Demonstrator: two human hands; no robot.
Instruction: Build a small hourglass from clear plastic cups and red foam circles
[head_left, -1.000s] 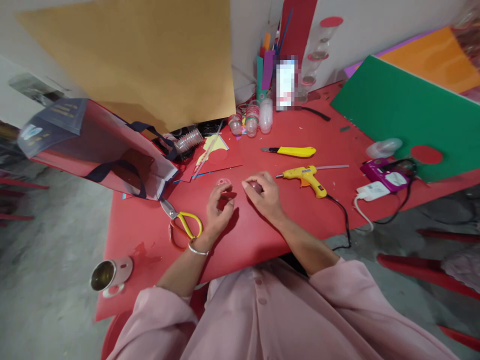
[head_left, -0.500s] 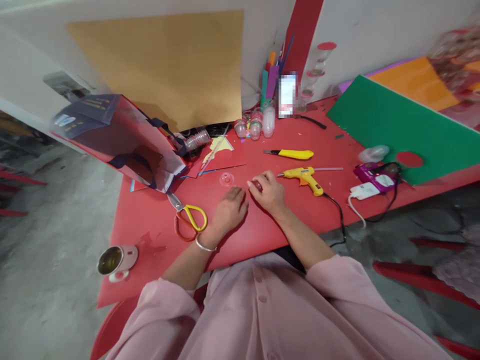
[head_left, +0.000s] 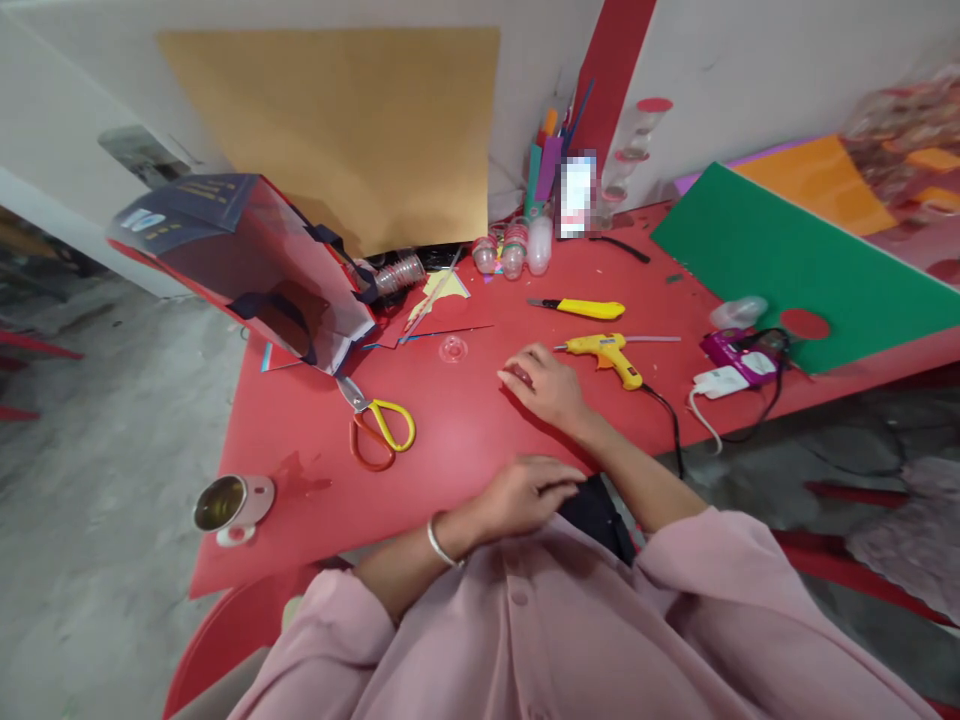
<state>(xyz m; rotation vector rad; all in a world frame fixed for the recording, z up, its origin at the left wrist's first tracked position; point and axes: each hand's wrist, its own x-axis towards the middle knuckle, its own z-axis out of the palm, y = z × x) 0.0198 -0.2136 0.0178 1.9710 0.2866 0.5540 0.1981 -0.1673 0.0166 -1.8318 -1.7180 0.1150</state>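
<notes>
My right hand (head_left: 546,388) rests on the red table with its fingers curled round something small, reddish or see-through, mostly hidden under them. Close to the table's front edge is my left hand (head_left: 529,492), held flat with stretched fingers and nothing in it, in front of the pink shirt. A small clear plastic lid (head_left: 453,349) lies beyond the hands to the left. Right of my right hand lies a yellow glue gun (head_left: 606,355) with a glue stick in its back. Behind it is a yellow utility knife (head_left: 589,308).
Scissors (head_left: 379,425) and a mug (head_left: 234,505) of liquid stand on the left side, with a paper bag (head_left: 255,270) behind. Clear plastic cups (head_left: 514,250) and a phone (head_left: 576,195) are at the back. A green sheet (head_left: 787,260) and a purple power socket (head_left: 739,355) lie right.
My left hand has drawn back from beside my right hand toward my body and the table's front edge. The right hand has shifted slightly right, its fingers still curled.
</notes>
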